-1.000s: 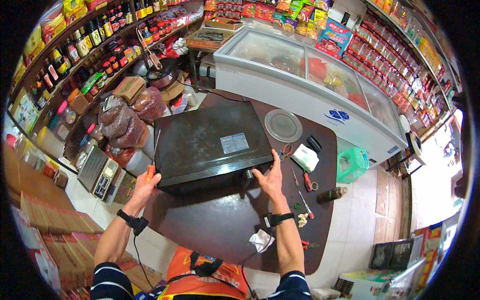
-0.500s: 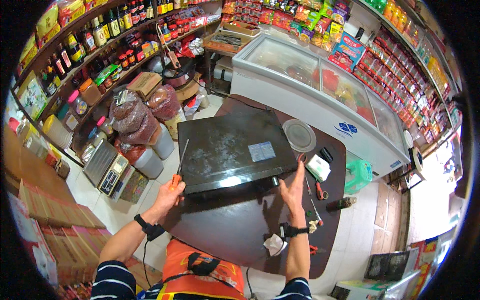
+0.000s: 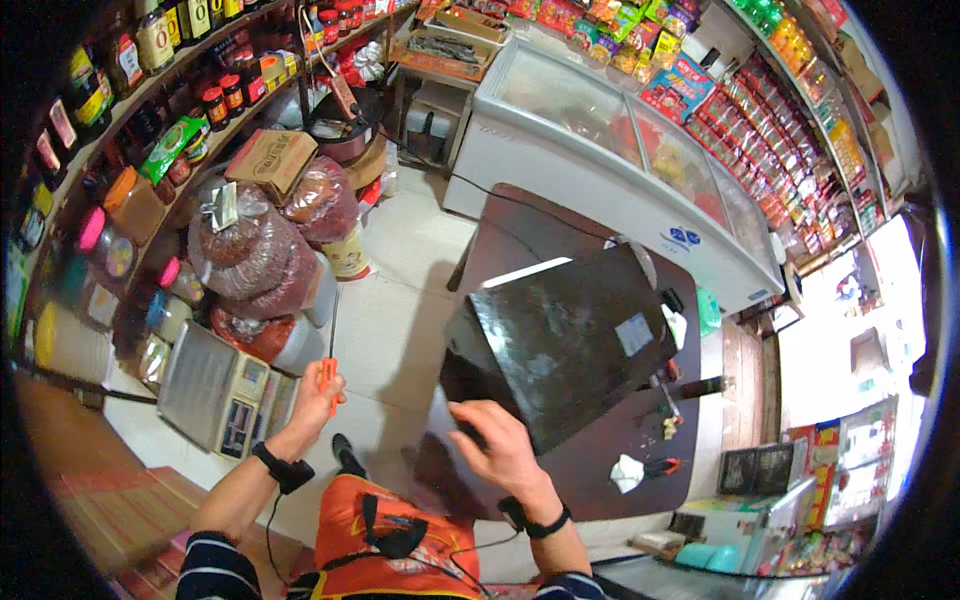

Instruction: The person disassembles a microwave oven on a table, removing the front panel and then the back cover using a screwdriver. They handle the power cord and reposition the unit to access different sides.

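My left hand is off to the left of the table, closed round a screwdriver with an orange handle, its thin shaft pointing away from me. A flat black box-shaped appliance lies at an angle on the dark brown table. Its top carries whitish smudges and a pale sticker. My right hand is by the appliance's near left side, fingers apart and partly bent, holding nothing. Whether a fingertip touches the appliance I cannot tell.
On the table's right lie a crumpled white tissue, red-handled pliers and a dark bottle. A glass-topped chest freezer stands behind. At left are a scale, bagged goods and packed shelves.
The appliance has turned and shifted rightward in view, and both hands have come off it. My left hand keeps the screwdriver. My right hand has moved to the appliance's left side.
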Demonstrator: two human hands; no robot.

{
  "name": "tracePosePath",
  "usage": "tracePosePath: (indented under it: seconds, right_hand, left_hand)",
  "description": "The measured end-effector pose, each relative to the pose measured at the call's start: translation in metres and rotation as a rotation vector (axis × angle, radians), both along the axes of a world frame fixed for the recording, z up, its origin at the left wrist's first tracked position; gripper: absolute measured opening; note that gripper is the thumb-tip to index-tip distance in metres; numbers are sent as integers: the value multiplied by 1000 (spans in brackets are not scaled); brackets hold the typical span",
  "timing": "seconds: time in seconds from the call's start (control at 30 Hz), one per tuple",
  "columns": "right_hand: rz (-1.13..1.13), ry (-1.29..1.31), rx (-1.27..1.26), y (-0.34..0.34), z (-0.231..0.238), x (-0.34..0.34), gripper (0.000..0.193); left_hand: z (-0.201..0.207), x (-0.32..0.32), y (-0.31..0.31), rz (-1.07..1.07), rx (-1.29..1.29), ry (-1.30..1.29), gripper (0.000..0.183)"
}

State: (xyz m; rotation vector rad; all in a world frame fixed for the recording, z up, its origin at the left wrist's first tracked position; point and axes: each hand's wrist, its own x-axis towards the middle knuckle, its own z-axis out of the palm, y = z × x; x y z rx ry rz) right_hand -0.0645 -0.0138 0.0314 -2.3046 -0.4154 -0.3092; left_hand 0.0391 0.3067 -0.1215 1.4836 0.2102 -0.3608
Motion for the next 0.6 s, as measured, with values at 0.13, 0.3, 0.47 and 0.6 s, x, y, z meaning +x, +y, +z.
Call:
tracePosePath:
  seconds: [0.13,0.3,0.47,0.6]
  right_hand:
    - [147,85,-90,82,-16,67,45]
    - [152,163,-100,119,-49,114,44]
    - [76,270,-49,124,-66,154,39]
    - [55,345,-49,117,-71,227,41]
  left_hand:
    - [-1,24,75,-255,234,12,23]
    - [-4,68,108,-226,75,163,31]
    - [1,145,89,-233,15,56,34]
    - [7,227,65,-308,60,38,37]
